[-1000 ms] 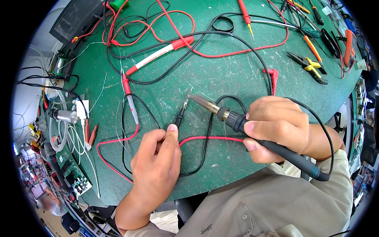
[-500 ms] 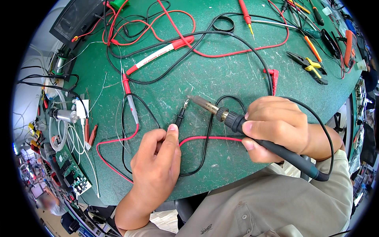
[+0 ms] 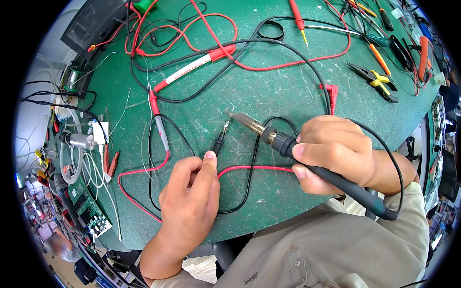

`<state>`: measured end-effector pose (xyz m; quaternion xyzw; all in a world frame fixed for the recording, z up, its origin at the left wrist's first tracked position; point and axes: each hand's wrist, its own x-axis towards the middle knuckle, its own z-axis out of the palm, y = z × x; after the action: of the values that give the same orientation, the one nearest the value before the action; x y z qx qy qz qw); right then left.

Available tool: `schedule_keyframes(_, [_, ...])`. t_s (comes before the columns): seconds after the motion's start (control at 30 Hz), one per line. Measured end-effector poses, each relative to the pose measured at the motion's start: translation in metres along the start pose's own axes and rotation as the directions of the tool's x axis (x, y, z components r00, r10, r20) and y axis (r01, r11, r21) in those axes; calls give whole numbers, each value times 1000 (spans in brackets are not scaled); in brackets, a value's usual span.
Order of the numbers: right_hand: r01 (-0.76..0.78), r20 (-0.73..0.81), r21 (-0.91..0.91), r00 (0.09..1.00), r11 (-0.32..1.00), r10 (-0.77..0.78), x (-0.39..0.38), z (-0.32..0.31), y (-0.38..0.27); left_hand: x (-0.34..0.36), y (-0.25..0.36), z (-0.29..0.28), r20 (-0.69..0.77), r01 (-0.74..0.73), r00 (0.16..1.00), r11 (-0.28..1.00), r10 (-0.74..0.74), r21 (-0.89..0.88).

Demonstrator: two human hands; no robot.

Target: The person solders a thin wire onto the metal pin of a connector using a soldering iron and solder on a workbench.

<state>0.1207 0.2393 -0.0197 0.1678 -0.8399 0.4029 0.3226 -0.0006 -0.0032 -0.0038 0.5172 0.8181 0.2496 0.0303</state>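
Observation:
My left hand [image 3: 192, 192] is closed around a black test probe [image 3: 219, 143], thumb on top, its bare metal tip pointing away from me. In my right hand [image 3: 336, 153] is a soldering iron [image 3: 283, 144], gripped by its black handle and slanting down to the left. The iron's blurred tip sits just beyond the probe's tip; whether they touch I cannot tell. Black and red test lead wires [image 3: 249, 167] loop on the green work surface between and under my hands.
A red and white marker [image 3: 187, 68] and a red test probe [image 3: 297, 19] lie farther off. Yellow-black pliers [image 3: 374, 81] rest at right beside an orange-handled tool [image 3: 380, 60]. At left are a green circuit board [image 3: 86, 206], white cables and a solder spool [image 3: 73, 79].
The soldering iron has shifted very slightly up and left, and its tip has moved a little past the probe's tip. My left hand stays put.

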Motion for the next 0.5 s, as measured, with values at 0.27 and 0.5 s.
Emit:
schedule_keyframes(0.27, [15,-29,-4,999,1000,-15,-1,2,2,0,0,1,-9,-2,1000,1000,2,-9])
schedule_keyframes(0.5, [23,-46,-4,999,1000,-24,0,3,2,1,0,1,-12,0,1000,1000,0,-11])
